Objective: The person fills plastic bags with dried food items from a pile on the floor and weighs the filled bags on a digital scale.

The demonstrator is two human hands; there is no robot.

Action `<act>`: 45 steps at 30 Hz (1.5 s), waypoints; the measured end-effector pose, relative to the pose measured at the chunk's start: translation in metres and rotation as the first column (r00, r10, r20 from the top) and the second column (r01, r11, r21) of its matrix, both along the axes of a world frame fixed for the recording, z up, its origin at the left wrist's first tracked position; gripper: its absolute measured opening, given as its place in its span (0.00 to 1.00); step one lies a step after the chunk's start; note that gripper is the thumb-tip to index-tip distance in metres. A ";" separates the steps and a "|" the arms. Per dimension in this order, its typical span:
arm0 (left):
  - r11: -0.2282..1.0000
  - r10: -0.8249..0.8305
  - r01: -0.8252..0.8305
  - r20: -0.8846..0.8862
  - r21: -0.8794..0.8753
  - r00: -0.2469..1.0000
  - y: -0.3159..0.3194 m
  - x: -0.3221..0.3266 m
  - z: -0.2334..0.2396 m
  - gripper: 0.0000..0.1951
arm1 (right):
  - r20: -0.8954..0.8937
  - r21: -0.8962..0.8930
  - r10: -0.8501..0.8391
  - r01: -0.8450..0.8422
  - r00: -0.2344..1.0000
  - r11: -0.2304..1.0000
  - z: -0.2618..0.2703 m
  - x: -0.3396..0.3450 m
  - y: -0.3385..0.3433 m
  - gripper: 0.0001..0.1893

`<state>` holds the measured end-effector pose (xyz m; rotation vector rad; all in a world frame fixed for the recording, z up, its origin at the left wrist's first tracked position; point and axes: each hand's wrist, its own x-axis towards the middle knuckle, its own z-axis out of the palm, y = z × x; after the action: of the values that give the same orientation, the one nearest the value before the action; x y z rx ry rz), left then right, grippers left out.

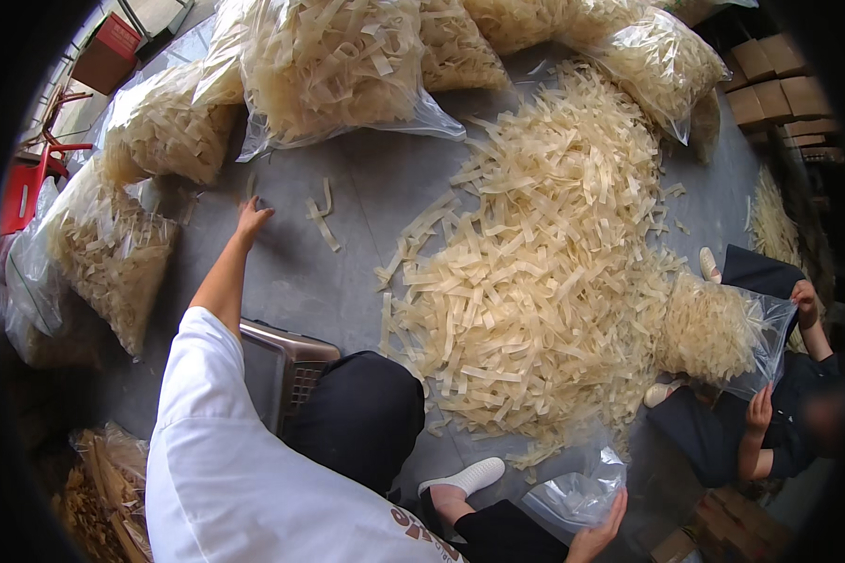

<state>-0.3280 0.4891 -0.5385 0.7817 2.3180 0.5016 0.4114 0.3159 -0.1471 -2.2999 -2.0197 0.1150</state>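
Observation:
My left hand (253,217) reaches out low over the grey floor at the left, fingers apart, beside a pale strip (250,184) near its fingertips; whether they touch cannot be told. Two more loose strips (322,224) lie to its right. At the bottom right my right hand (601,524) grips the edge of a clear plastic bag (581,492), which looks mostly empty. The bag's mouth lies by the lower edge of a large heap of pale, flat, translucent strips (528,302) on the floor.
Filled clear bags (338,70) ring the heap at the top and left (113,246). At the right a co-worker (760,422) holds a partly filled bag (711,331). A brown plastic crate (310,352) stands by my knee. Cartons (778,77) are stacked at the upper right.

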 end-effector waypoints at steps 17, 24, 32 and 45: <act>0.422 -0.903 0.906 0.078 -0.025 0.422 0.031 0.349 0.064 0.29 | -0.078 0.000 -0.098 0.098 0.992 0.995 -0.009 0.009 -0.006 0.32; 0.699 -0.591 0.676 -0.346 0.232 0.729 0.042 0.260 0.047 0.27 | -0.049 0.026 -0.113 0.115 0.992 0.993 0.001 0.014 -0.021 0.30; 0.769 -0.587 0.639 -0.409 -0.013 0.699 0.002 0.268 0.063 0.26 | -0.062 0.022 -0.144 0.145 0.988 0.989 0.006 0.013 -0.024 0.29; 0.923 -0.180 0.153 0.046 0.353 0.983 0.078 0.266 0.049 0.19 | -0.040 0.002 -0.153 0.153 0.987 0.988 0.013 0.004 -0.019 0.30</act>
<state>-0.0623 0.5668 -0.4892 1.0954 2.0930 0.8641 0.4149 0.2969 -0.1343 -2.4189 -1.8156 0.1442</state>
